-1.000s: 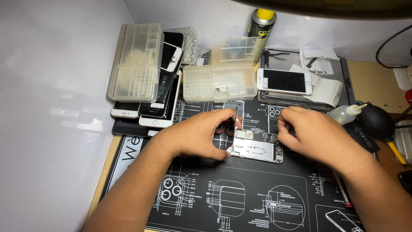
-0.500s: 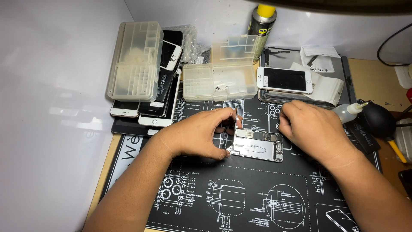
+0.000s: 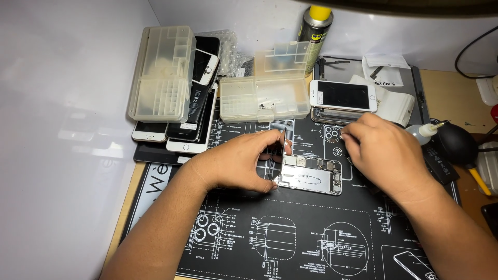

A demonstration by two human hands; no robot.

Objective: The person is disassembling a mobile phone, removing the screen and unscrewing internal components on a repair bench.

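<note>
On the black printed repair mat [image 3: 290, 243], right hand [image 3: 386, 153] has lifted off the opened silver phone chassis [image 3: 310, 180], grip unclear, left hand [image 3: 241, 163] still pinching its edge.

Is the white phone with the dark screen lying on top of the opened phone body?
No, the white phone lies apart, behind the opened phone body.

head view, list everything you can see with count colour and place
opened silver phone chassis: 1, mat centre
black printed work mat: 1, covers desk
clear plastic parts boxes: 2, back left and centre
stacked phones: several, white and black, under left box
white phone with dark screen: 1, back right
yellow-capped spray can: 1, at wall
black rubber air blower: 1, right edge
left hand: grips chassis left end
right hand: over mat, right of chassis
</note>
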